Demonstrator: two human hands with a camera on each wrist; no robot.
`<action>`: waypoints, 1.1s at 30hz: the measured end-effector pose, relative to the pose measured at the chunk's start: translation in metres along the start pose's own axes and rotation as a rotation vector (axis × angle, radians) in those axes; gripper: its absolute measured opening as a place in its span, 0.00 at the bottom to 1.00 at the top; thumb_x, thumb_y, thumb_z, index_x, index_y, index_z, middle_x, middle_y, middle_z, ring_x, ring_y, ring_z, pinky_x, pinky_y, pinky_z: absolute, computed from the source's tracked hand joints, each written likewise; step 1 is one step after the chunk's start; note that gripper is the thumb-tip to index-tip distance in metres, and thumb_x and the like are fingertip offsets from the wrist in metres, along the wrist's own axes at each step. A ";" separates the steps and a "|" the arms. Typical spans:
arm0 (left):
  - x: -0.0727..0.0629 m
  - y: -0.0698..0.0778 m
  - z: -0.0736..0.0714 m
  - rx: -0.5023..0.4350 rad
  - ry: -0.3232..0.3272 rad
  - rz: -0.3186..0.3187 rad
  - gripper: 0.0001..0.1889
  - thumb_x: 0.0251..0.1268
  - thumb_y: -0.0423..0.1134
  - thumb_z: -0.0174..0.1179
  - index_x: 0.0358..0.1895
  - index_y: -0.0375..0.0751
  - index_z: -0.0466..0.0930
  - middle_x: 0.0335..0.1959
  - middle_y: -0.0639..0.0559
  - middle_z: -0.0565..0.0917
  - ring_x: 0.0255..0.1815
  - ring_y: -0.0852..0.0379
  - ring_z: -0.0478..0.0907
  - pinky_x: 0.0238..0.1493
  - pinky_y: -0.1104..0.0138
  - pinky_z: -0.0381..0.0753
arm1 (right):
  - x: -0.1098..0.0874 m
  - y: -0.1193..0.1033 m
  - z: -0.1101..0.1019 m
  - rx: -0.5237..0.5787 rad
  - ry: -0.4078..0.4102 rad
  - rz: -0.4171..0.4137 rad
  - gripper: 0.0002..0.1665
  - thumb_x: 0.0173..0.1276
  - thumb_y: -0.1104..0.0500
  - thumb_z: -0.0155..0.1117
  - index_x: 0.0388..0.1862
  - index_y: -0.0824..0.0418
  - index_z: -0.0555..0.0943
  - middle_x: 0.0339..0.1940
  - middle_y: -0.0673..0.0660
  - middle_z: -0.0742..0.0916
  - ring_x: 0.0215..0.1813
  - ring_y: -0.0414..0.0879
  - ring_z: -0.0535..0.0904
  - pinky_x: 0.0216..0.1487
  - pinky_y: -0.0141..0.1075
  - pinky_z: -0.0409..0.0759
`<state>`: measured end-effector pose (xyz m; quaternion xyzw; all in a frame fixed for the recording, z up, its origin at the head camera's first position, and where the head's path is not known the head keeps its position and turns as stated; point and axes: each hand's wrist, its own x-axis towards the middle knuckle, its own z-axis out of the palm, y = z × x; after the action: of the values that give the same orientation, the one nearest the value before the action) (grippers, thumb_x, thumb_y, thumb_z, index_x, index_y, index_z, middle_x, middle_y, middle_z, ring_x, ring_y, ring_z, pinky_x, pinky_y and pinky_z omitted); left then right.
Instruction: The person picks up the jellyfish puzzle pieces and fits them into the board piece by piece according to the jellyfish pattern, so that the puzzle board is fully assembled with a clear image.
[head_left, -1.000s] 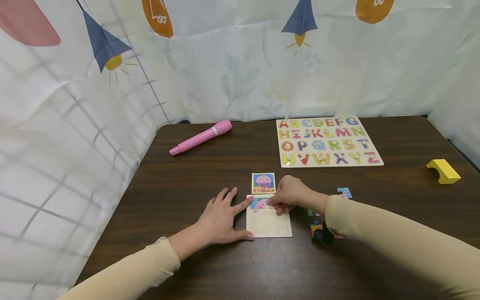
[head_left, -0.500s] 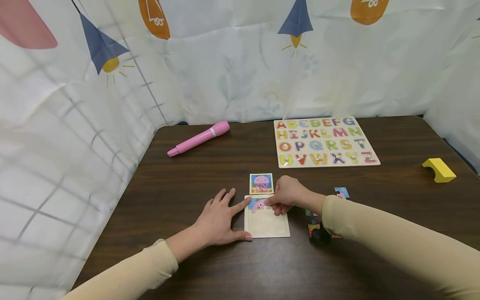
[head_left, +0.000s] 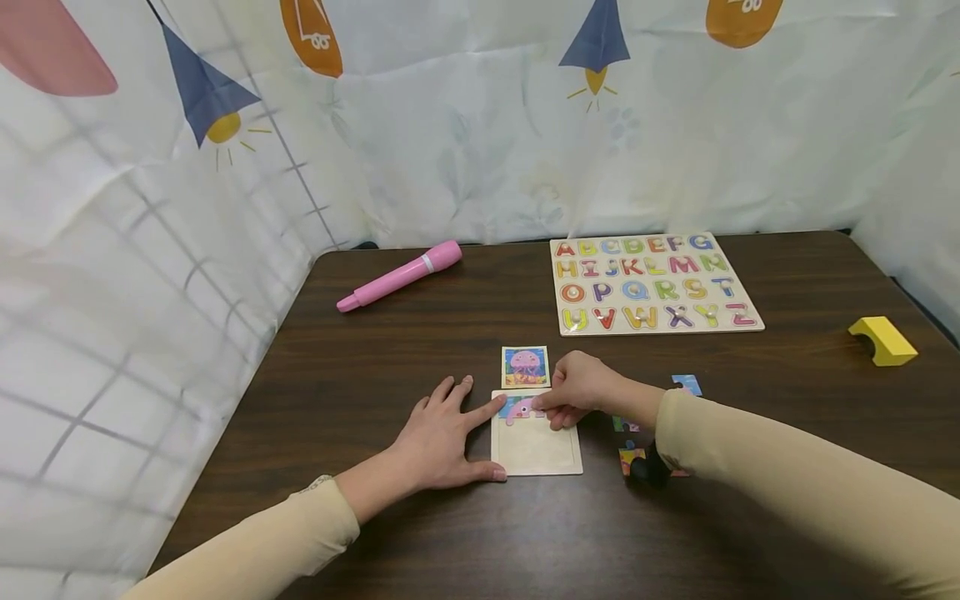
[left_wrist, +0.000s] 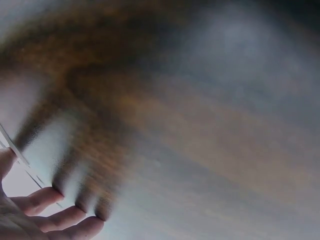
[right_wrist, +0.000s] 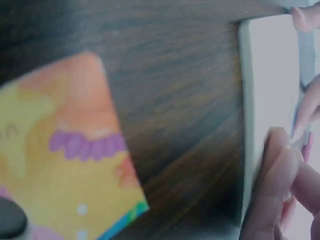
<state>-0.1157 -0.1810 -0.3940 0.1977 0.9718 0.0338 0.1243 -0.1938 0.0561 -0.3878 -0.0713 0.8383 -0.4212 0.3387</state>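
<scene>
My left hand (head_left: 435, 442) lies with fingers spread, index fingertip on the upper left of the pale puzzle tray (head_left: 534, 452) and thumb at its lower left corner. In the left wrist view its fingers rest on the table, casting long reflections. Along the tray's top lies a blue and pink puzzle piece (head_left: 513, 408) with a pink creature's eye. My right hand (head_left: 583, 385) pinches at the right of this top row, thumb and index together, covering that corner. Just behind the tray lies a jellyfish picture card (head_left: 525, 367).
Several loose puzzle pieces (head_left: 687, 384) lie right of the tray, partly under my right forearm; the right wrist view shows an orange puzzle piece (right_wrist: 85, 115) close up. Farther back are an alphabet board (head_left: 660, 283) and a pink microphone-shaped toy (head_left: 401, 277). A yellow arch block (head_left: 888, 342) sits far right.
Both hands keep their places at the tray, the right fingers staying on the top row. Only the head view shifts slightly.
</scene>
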 end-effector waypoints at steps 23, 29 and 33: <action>0.001 -0.001 0.001 0.012 0.016 0.011 0.49 0.53 0.79 0.61 0.79 0.70 0.60 0.81 0.38 0.60 0.81 0.32 0.56 0.68 0.38 0.70 | -0.054 0.082 -0.109 0.077 0.051 -0.203 0.28 0.73 0.55 0.68 0.62 0.75 0.76 0.47 0.59 0.91 0.48 0.43 0.89 0.52 0.36 0.86; 0.000 0.000 0.001 0.010 0.017 0.013 0.49 0.53 0.79 0.62 0.79 0.69 0.60 0.81 0.38 0.60 0.80 0.32 0.56 0.68 0.38 0.70 | -0.069 0.119 -0.137 -0.016 0.136 -0.164 0.29 0.75 0.54 0.65 0.65 0.73 0.75 0.54 0.63 0.89 0.47 0.34 0.86 0.50 0.27 0.81; 0.000 0.000 0.001 0.006 0.012 0.010 0.49 0.52 0.79 0.61 0.79 0.69 0.61 0.81 0.38 0.60 0.80 0.32 0.56 0.68 0.38 0.70 | -0.072 0.138 -0.146 -0.124 0.171 -0.159 0.29 0.75 0.53 0.65 0.66 0.72 0.76 0.57 0.65 0.88 0.47 0.28 0.83 0.48 0.24 0.80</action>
<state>-0.1159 -0.1812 -0.3952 0.2026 0.9716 0.0329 0.1176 -0.2078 0.2693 -0.3944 -0.1224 0.8802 -0.3986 0.2266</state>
